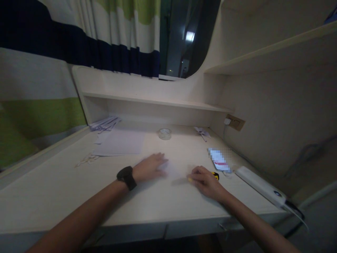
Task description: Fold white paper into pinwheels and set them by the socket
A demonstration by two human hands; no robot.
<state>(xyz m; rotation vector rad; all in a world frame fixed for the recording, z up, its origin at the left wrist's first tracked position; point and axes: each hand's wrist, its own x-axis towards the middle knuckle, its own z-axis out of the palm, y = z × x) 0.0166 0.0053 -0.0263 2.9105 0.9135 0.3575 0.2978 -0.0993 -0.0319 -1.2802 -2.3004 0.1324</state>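
Observation:
My left hand (pixel 150 168), with a black watch (pixel 126 177) at the wrist, is low over the desk (pixel 147 203). Its fingers are spread and slightly blurred, and it holds nothing. To its right, my right hand (pixel 206 182) has thumb and fingers pinched together. A small yellow thing (pixel 190 179) shows at those fingertips, too little of it visible to name. Just behind the right hand, a black-and-yellow object (pixel 215 175) sticks out, mostly hidden; whether the two are one piece I cannot tell.
A clear tape roll (pixel 165 134) stands at the back. White paper sheets (pixel 119 140), folded strips (pixel 105 123) and thin sticks (pixel 88 159) lie left. Right are a paper pinwheel (pixel 202 132), a phone (pixel 219 160) and a white power strip (pixel 259 186) with cables.

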